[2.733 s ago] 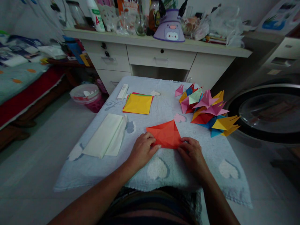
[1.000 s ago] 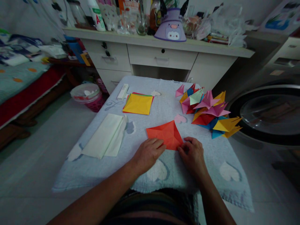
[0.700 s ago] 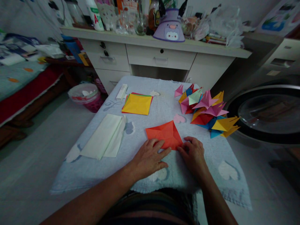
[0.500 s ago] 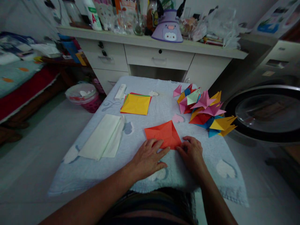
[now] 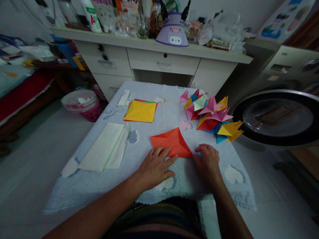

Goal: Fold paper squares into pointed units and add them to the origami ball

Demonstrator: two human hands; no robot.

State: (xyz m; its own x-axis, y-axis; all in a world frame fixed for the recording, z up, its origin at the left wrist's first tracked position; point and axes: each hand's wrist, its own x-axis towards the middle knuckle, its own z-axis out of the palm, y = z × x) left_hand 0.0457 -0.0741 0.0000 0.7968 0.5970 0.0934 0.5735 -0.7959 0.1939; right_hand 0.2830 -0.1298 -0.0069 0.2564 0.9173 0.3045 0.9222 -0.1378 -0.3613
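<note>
A creased orange-red sheet of origami paper [image 5: 174,141] lies on the cloth-covered table in front of me. My left hand [image 5: 157,166] rests flat across its near left edge with the fingers spread. At the paper's right corner is my right hand [image 5: 206,161], its thumb close to the tip and its fingers apart and curved. Beyond, to the left, sits a stack of square coloured paper [image 5: 141,111] with yellow on top. Folded paper cranes [image 5: 211,113] in several colours are heaped at the far right.
A folded pale cloth or tissue [image 5: 106,146] lies at the left of the table [image 5: 99,189]. Behind the paper stack is a small white box [image 5: 124,98]. A lidded pink bin [image 5: 84,103] stands left on the floor; a washing machine [image 5: 274,116] with a round door is at right.
My right hand has shifted slightly outward, opening its fingers at the paper's right corner. My left hand stays on the paper. The whole view has moved a little.
</note>
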